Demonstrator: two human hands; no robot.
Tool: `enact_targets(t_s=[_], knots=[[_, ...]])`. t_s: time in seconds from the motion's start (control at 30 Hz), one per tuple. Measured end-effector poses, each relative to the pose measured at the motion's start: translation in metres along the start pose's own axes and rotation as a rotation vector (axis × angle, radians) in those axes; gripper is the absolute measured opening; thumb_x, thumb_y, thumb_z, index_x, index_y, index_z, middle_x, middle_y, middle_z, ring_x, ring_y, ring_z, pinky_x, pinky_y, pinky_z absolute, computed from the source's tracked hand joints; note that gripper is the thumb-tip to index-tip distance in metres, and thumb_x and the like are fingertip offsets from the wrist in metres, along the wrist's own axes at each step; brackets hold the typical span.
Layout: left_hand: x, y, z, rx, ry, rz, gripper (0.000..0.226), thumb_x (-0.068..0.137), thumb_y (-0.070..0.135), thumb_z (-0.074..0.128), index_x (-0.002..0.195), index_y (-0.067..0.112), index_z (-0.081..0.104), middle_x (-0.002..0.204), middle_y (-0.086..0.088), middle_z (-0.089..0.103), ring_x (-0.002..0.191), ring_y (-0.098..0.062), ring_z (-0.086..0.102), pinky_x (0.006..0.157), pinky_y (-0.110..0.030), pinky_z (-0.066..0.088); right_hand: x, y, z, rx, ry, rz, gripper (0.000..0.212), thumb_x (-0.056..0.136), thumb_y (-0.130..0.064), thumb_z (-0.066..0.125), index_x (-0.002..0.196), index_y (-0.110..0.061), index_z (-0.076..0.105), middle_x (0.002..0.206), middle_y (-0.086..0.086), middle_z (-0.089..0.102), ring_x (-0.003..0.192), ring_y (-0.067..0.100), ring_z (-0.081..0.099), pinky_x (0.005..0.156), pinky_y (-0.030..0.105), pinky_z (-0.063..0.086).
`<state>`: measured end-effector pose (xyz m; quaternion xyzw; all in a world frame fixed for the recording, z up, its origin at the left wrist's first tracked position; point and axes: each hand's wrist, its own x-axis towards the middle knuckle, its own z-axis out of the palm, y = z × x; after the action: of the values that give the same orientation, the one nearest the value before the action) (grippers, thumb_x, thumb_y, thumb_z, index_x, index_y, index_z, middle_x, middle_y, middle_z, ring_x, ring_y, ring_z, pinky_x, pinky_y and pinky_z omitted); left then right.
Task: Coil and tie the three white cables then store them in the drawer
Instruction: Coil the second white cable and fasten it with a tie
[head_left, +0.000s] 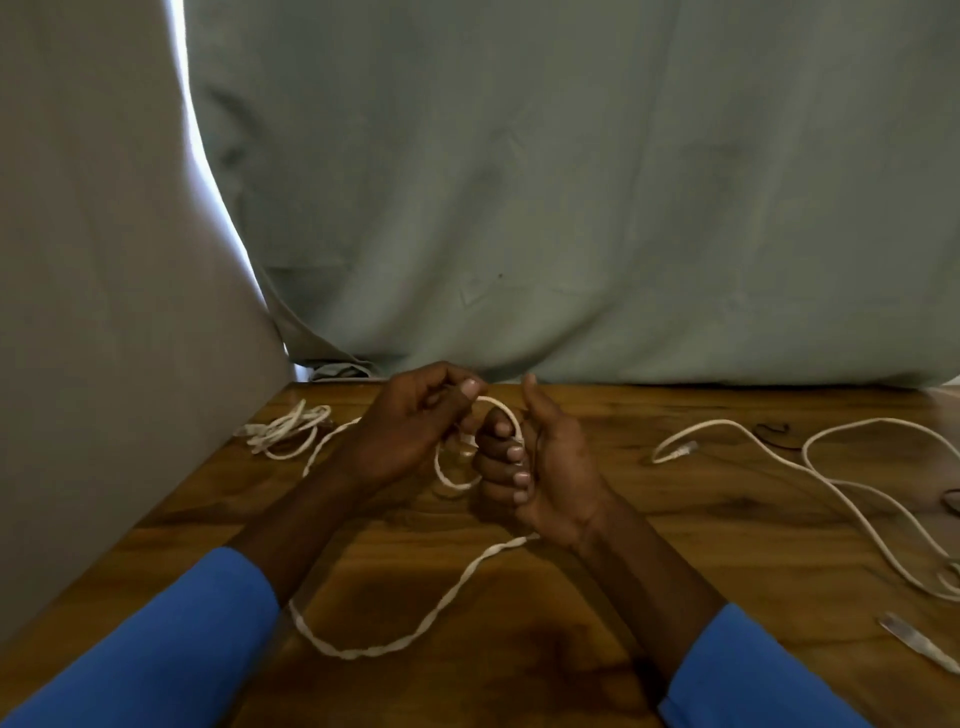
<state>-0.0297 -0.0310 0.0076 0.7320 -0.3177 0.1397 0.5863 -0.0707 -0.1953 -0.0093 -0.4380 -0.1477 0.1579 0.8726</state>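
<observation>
Left hand pinching cable, right hand curled around its loop. Could slip off fingers if slack snags on desk.

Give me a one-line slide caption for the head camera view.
Left hand and right hand loop a twisted white cable over a brown wooden table.

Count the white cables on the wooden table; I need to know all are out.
3. A coiled white cable lies at far left, a twisted white cable is held in both hands, and a loose white cable sprawls at right.
</observation>
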Motion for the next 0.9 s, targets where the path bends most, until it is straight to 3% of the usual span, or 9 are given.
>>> enact_targets(t_s=[0.1, 0.23, 0.3, 0.37, 0.43, 0.53, 0.63, 0.77, 0.9], knots=[[0.010, -0.003, 0.015, -0.105, 0.136, -0.007, 0.032, 0.090, 0.036, 0.066, 0.093, 0.005, 0.068, 0.056, 0.000, 0.051, 0.048, -0.011, 0.044, 0.045, -0.024, 0.042, -0.003, -0.006, -0.006, 0.061, -0.151, 0.014, 0.049, 0.107, -0.043, 0.037, 0.067, -0.018, 0.054, 0.049, -0.007, 0.034, 0.040, 0.007, 0.034, 0.040, 0.021, 0.026], [0.011, -0.016, 0.042, -0.232, 0.133, -0.077, 0.037, 0.096, 0.041, 0.059, 0.097, 0.006, 0.069, 0.069, -0.007, 0.061, 0.056, -0.012, 0.054, 0.049, -0.024, 0.042, -0.003, -0.012, -0.002, 0.208, -0.159, -0.102, 0.044, 0.108, -0.030, 0.037, 0.077, -0.014, 0.064, 0.049, -0.006, 0.044, 0.043, 0.008, 0.043, 0.042, 0.023, 0.040], [0.004, -0.021, 0.053, -0.249, 0.050, -0.106, 0.020, 0.105, 0.023, 0.056, 0.099, 0.011, 0.071, 0.074, -0.002, 0.070, 0.064, -0.010, 0.062, 0.054, -0.023, 0.046, -0.003, -0.015, 0.001, 0.244, -0.060, -0.186, 0.041, 0.103, -0.027, 0.044, 0.081, -0.008, 0.073, 0.057, -0.001, 0.061, 0.048, 0.012, 0.060, 0.047, 0.026, 0.053], [-0.001, -0.027, 0.057, -0.151, 0.010, -0.104, 0.025, 0.099, -0.002, 0.053, 0.097, 0.012, 0.073, 0.077, 0.001, 0.074, 0.071, -0.009, 0.066, 0.062, -0.024, 0.049, -0.002, -0.016, 0.001, 0.230, 0.000, -0.248, 0.039, 0.098, -0.023, 0.048, 0.085, -0.003, 0.080, 0.079, 0.010, 0.077, 0.068, 0.021, 0.077, 0.061, 0.032, 0.064], [-0.002, -0.027, 0.058, -0.116, -0.018, -0.117, 0.026, 0.095, 0.002, 0.056, 0.097, 0.018, 0.076, 0.079, 0.000, 0.076, 0.072, -0.012, 0.066, 0.065, -0.032, 0.050, 0.000, -0.020, -0.003, 0.229, -0.002, -0.298, 0.040, 0.100, -0.019, 0.046, 0.095, 0.002, 0.080, 0.103, 0.019, 0.078, 0.093, 0.030, 0.078, 0.076, 0.037, 0.065], [-0.004, -0.025, 0.057, -0.162, -0.100, -0.127, 0.023, 0.102, 0.013, 0.060, 0.102, 0.029, 0.076, 0.073, -0.002, 0.067, 0.065, -0.016, 0.058, 0.061, -0.036, 0.044, 0.001, -0.030, -0.008, 0.253, 0.011, -0.385, 0.039, 0.103, -0.015, 0.043, 0.108, 0.006, 0.076, 0.121, 0.024, 0.072, 0.108, 0.034, 0.074, 0.091, 0.040, 0.062], [-0.004, -0.025, 0.055, -0.122, -0.168, -0.133, 0.018, 0.101, 0.013, 0.063, 0.110, 0.023, 0.076, 0.080, -0.007, 0.070, 0.071, -0.019, 0.063, 0.067, -0.042, 0.053, 0.000, -0.043, -0.014, 0.248, 0.045, -0.489, 0.037, 0.098, -0.016, 0.047, 0.112, 0.005, 0.074, 0.125, 0.023, 0.071, 0.112, 0.033, 0.073, 0.096, 0.039, 0.060], [-0.009, -0.019, 0.057, -0.065, -0.254, -0.092, 0.012, 0.098, 0.010, 0.066, 0.101, 0.020, 0.073, 0.088, -0.001, 0.073, 0.083, -0.017, 0.071, 0.078, -0.039, 0.062, 0.001, -0.053, -0.016, 0.165, 0.125, -0.583, 0.033, 0.108, -0.015, 0.039, 0.122, 0.002, 0.063, 0.122, 0.020, 0.073, 0.110, 0.030, 0.074, 0.095, 0.038, 0.061], [-0.009, -0.018, 0.054, 0.219, -0.240, -0.012, 0.014, 0.097, 0.020, 0.067, 0.101, 0.033, 0.068, 0.095, 0.013, 0.070, 0.093, -0.001, 0.065, 0.081, -0.030, 0.055, -0.002, -0.073, -0.016, 0.043, 0.191, -0.665, 0.032, 0.111, -0.016, 0.036, 0.124, 0.001, 0.059, 0.116, 0.018, 0.075, 0.109, 0.030, 0.074, 0.092, 0.036, 0.062]])
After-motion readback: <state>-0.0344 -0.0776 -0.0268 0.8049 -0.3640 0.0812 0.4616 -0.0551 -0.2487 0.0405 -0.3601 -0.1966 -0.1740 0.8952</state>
